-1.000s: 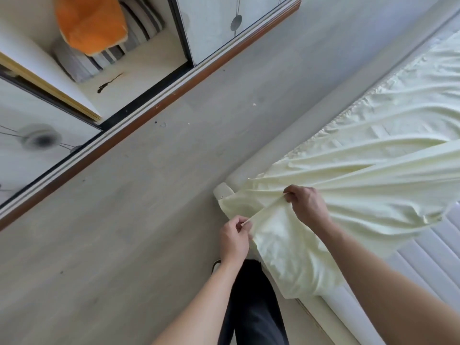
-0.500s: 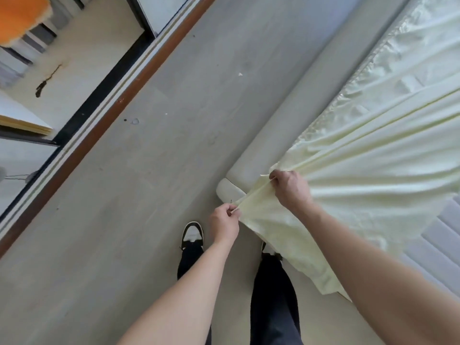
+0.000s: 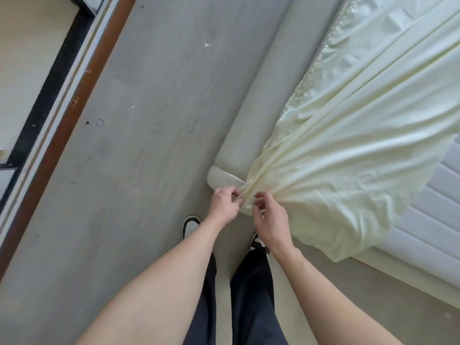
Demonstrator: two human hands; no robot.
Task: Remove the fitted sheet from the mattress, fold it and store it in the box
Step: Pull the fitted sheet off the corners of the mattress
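The pale yellow fitted sheet (image 3: pixel 353 155) is pulled off the near corner of the bed and fans out in long folds toward the far right. Its gathered corner hangs over the bed's corner. My left hand (image 3: pixel 224 205) pinches the sheet's edge at that corner. My right hand (image 3: pixel 270 217) is right beside it, fingers curled on the same bunched edge. The bare white quilted mattress (image 3: pixel 428 215) shows at the right. No box is in view.
The padded grey bed frame (image 3: pixel 251 125) runs diagonally up to the right. Grey wood floor (image 3: pixel 139 145) fills the left and middle. A wardrobe's brown sliding-door track (image 3: pixel 74 100) runs along the left. My dark trousers and shoes (image 3: pixel 190 225) stand at the bed's corner.
My hands have come together on the sheet's corner; the right hand slid down the edge toward the left hand. The view tilted down toward my feet.
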